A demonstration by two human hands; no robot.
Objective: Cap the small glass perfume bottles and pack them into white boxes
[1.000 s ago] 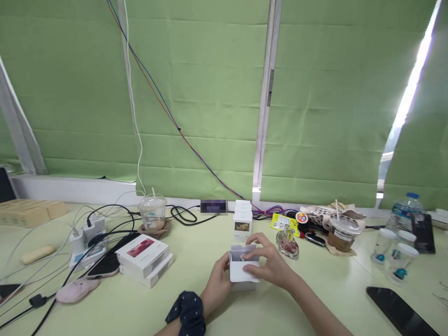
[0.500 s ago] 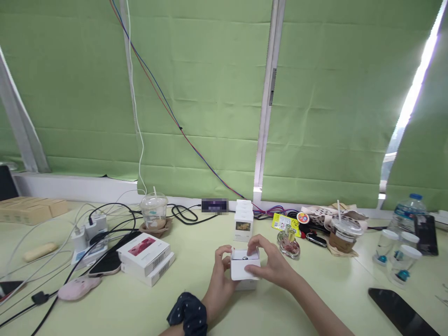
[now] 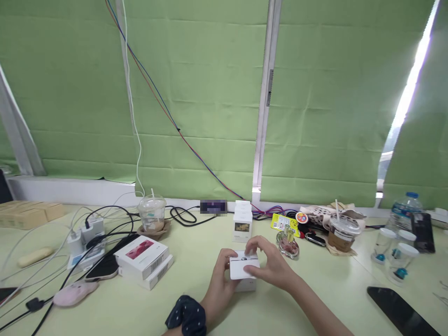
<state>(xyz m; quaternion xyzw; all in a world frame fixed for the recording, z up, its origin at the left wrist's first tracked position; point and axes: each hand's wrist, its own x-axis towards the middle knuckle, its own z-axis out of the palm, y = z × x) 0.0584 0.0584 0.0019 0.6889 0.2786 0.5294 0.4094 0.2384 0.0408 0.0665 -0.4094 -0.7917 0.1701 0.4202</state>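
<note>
Between my two hands is a small white box (image 3: 244, 271), its lid flap raised a little with a dark slit along the edge. My left hand (image 3: 222, 274) grips the box's left side, fingers curled around it; a dark dotted scrunchie (image 3: 186, 315) circles that wrist. From the right, my right hand (image 3: 269, 267) pinches the box, thumb on the front face and fingers at the top edge. A second white box (image 3: 246, 285) shows partly just beneath it. Straight behind stands a row of similar white boxes (image 3: 242, 229), the front one bearing a dark picture.
On the left lie two stacked white boxes (image 3: 142, 256), a phone (image 3: 102, 267), cables and a plastic cup (image 3: 152, 215). To the right are a perfume bottle (image 3: 288, 242), an iced drink (image 3: 344, 235), clear jars (image 3: 402, 263) and a black phone (image 3: 401, 310).
The box's lid flap sits lower and flatter, and its opening has narrowed to a slit. Both hands keep nearly the same hold. The view has shifted slightly.
</note>
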